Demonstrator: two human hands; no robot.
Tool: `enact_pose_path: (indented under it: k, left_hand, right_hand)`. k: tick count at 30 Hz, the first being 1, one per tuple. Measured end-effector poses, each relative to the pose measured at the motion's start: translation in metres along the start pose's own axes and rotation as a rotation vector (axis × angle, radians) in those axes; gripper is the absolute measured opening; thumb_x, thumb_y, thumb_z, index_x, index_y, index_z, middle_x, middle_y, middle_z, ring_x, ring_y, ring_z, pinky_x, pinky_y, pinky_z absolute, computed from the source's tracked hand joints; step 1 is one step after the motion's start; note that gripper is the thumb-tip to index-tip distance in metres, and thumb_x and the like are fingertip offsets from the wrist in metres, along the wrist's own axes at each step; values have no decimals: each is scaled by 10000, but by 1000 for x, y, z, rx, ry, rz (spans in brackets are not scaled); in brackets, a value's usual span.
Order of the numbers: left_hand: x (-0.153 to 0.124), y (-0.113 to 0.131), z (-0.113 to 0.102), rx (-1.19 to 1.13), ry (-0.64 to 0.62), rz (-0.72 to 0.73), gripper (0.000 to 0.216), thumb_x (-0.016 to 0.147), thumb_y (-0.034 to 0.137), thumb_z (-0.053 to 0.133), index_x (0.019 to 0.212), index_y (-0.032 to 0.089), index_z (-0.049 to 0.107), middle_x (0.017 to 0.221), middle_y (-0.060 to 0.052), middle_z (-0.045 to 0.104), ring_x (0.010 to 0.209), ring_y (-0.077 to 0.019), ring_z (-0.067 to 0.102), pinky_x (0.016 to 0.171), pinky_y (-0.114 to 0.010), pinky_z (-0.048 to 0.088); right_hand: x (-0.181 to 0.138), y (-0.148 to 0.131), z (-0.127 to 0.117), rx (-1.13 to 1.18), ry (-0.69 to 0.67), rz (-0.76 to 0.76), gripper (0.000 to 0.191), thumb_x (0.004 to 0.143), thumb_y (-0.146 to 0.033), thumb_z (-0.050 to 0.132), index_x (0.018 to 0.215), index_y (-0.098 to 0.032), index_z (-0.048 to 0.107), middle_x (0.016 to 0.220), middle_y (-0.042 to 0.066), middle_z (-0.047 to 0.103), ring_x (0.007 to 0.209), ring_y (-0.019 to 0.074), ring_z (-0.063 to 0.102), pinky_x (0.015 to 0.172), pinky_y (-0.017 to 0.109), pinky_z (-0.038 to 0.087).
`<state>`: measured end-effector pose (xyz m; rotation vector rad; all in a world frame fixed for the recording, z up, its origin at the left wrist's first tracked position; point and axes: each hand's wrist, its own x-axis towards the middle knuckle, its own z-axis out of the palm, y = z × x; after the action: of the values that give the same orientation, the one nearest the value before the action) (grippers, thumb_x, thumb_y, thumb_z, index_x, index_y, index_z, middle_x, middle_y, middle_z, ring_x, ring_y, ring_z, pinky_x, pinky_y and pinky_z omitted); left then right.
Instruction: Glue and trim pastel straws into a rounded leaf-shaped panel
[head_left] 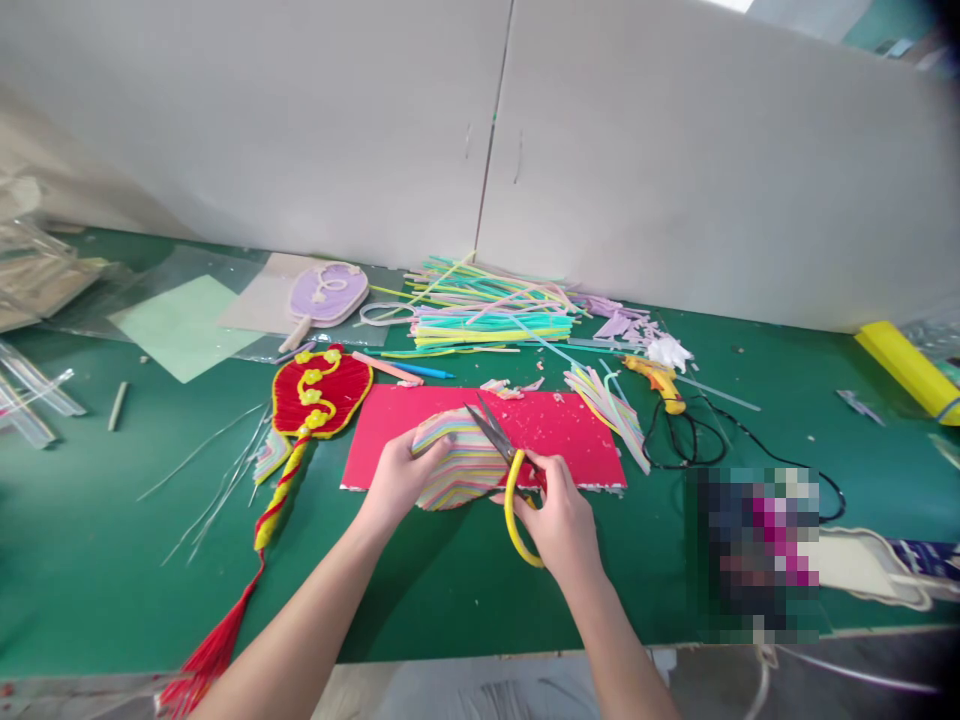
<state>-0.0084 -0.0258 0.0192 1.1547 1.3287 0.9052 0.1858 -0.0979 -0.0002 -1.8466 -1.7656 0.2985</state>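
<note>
My left hand (409, 472) pinches the left side of a rounded, striped panel (461, 460) in pastel pink, yellow and blue. Yellow-handled scissors (519, 485) are in my right hand (562, 515), the fingers closed round the handles. Their blades (491, 428) stand apart and point up and left across the panel's upper right edge. Whether they touch the panel I cannot tell. Beneath the panel lies a red board (570, 430) sprinkled with small scraps. To the left rests a red fan (322, 395) with yellow trim, a wrapped handle and a red tassel (217, 640).
Behind the board lie many pastel strips (491, 320), a purple fan (330, 293) and a blue pen (420, 370). A yellow glue gun (660, 385) with a black cord is at right. Thin wires (225, 490) lie at left. A grey partition (300, 130) closes the back.
</note>
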Motion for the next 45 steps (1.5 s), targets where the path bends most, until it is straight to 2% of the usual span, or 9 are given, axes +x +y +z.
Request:
enact_pose_path:
  k: [18, 27, 34, 38, 41, 45]
  left_hand:
    - [2, -3, 0, -53, -32, -6, 506, 707, 497, 668, 1031, 108, 689, 1033, -109, 729, 966, -328, 665, 787, -385, 550]
    - [2, -3, 0, -13, -25, -8, 496, 702, 517, 664, 987, 113, 702, 986, -99, 741, 941, -322, 672, 761, -369, 554]
    - [2, -4, 0, -18, -22, 2, 497, 701, 515, 666, 990, 113, 702, 1004, -101, 737, 947, -322, 669, 765, -367, 552]
    - [2, -3, 0, -20, -30, -7, 506, 696, 516, 672, 1009, 119, 696, 1037, -101, 728, 980, -327, 658, 774, -365, 548]
    - [1, -1, 0, -9, -33, -34, 520, 692, 521, 676, 1003, 105, 690, 1024, -119, 730, 974, -339, 659, 767, -369, 548]
    - [0, -1, -1, -18, -26, -43, 545, 695, 537, 669, 1017, 97, 680, 1032, -128, 726, 977, -340, 657, 772, -365, 545]
  right_hand:
    - [0, 2, -2, 23, -16, -11, 372, 846, -411, 552, 1131, -180, 492, 1013, 109, 645, 930, 246, 653, 691, 314, 515]
    - [-1, 2, -3, -19, 13, -50, 301, 855, -360, 539, 1099, -186, 514, 959, 102, 683, 813, 220, 681, 630, 282, 507]
    - [-2, 1, -1, 15, 7, 7, 284, 850, -408, 544, 1042, -198, 543, 916, 80, 704, 755, 209, 687, 596, 266, 482]
    - [-3, 2, 1, 110, 22, 126, 329, 816, -471, 574, 1008, -205, 544, 869, 76, 702, 726, 211, 679, 593, 275, 493]
    - [-2, 6, 0, 194, 23, 204, 419, 772, -503, 612, 1046, -202, 513, 983, 114, 683, 820, 238, 673, 655, 313, 519]
    - [1, 13, -6, 254, -15, 236, 583, 712, -525, 665, 1140, -187, 459, 1108, 163, 635, 944, 280, 647, 709, 361, 533]
